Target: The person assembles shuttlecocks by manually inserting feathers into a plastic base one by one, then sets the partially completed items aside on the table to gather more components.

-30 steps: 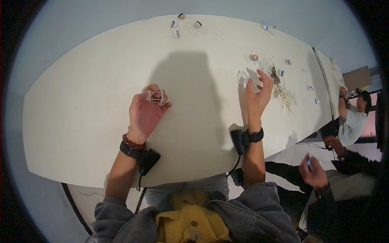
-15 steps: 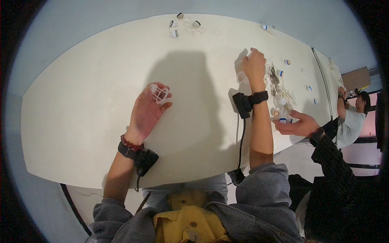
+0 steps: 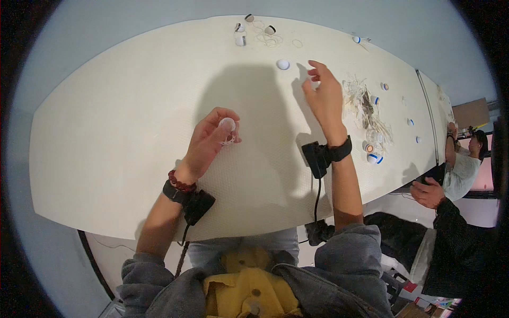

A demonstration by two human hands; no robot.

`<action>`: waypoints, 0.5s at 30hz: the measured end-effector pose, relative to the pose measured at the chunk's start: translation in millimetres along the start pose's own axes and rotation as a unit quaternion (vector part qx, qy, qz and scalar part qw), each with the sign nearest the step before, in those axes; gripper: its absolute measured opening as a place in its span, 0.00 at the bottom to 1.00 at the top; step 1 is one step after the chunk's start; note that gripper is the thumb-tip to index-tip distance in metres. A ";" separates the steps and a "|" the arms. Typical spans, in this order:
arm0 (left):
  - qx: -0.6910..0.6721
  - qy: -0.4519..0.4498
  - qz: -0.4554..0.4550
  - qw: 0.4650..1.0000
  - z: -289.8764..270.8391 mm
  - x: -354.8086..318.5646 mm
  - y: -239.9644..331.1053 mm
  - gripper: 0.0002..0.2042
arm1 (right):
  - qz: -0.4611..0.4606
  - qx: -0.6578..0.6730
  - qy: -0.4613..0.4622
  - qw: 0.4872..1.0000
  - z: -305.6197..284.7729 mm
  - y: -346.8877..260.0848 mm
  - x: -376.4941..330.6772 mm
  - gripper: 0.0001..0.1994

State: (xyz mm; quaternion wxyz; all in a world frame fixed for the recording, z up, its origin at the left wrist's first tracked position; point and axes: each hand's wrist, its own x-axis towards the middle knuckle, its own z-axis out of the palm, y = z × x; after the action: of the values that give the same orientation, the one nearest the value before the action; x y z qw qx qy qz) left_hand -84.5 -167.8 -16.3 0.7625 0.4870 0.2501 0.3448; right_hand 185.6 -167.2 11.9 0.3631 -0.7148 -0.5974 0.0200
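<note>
My left hand (image 3: 212, 140) is closed round a small white plastic lattice basket (image 3: 229, 140); a rounded, translucent cup-like piece (image 3: 227, 124) shows at the top of the grip. The fingers partly cover both. Over the table to the right, my right hand (image 3: 324, 98) hangs with fingers apart and nothing in it. Left of that hand a white domed cap (image 3: 283, 64) lies on the table. Just right of it spreads a tangle of pale strings (image 3: 360, 100), with small white and blue-ringed pieces (image 3: 374, 158) around.
Dark-ended white pieces (image 3: 270, 30) and thin loops lie at the far edge. A blue-and-white piece with strands (image 3: 357, 40) is at the far right. A co-worker's hand (image 3: 428, 193) is beside the table's right edge; another person (image 3: 461, 164) works beyond. Cables hang from my wrist devices.
My left hand has turned and closed round the lattice basket. My right hand has lifted and opened. The white cap now shows on the table. The co-worker's hand has drawn back from the pieces.
</note>
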 end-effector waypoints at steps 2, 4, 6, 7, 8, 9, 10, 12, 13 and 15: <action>0.009 0.002 0.003 1.000 1.7 -0.2 -0.5 0.12 | -0.036 0.020 -0.008 0.999 11.4 -7.6 0.8 0.21; 0.012 0.004 0.003 1.000 -0.7 -0.7 -1.5 0.12 | -0.073 0.044 -0.018 0.996 32.6 -13.2 5.1 0.23; 0.014 0.001 0.001 1.000 0.5 1.0 -3.3 0.12 | -0.162 -0.015 -0.009 0.987 54.4 -12.9 13.1 0.24; 0.018 0.000 -0.001 1.000 -1.0 0.8 -3.4 0.11 | -0.161 -0.014 -0.008 0.987 63.9 -15.3 16.8 0.24; 0.018 0.000 -0.002 1.000 -1.6 0.5 -3.4 0.11 | -0.194 -0.047 -0.042 0.979 72.4 -17.1 20.3 0.23; 0.025 -0.007 -0.008 1.000 -1.2 0.4 -3.7 0.11 | -0.226 -0.080 -0.076 0.968 79.1 -17.6 22.5 0.21; 0.032 -0.010 -0.012 0.999 -1.7 -0.7 -2.4 0.11 | -0.228 -0.077 -0.076 0.968 87.1 -18.4 23.9 0.21; 0.027 0.000 -0.010 1.000 -2.8 1.2 -2.4 0.11 | -0.304 -0.089 -0.130 0.940 100.2 -17.4 24.8 0.16; 0.018 0.007 -0.010 1.000 -2.8 2.0 -4.2 0.11 | -0.304 -0.088 -0.132 0.939 98.8 -19.0 23.9 0.16; -0.011 0.022 -0.008 1.000 -1.6 2.1 -6.7 0.11 | -0.308 -0.098 -0.126 0.938 92.0 -19.2 19.8 0.14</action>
State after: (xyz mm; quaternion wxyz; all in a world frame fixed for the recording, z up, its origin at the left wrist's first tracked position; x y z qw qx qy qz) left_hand -82.4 -167.2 -23.1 0.7646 0.4689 0.2673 0.3523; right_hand 132.6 -104.0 -37.3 0.2013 -0.5193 -0.8282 -0.0622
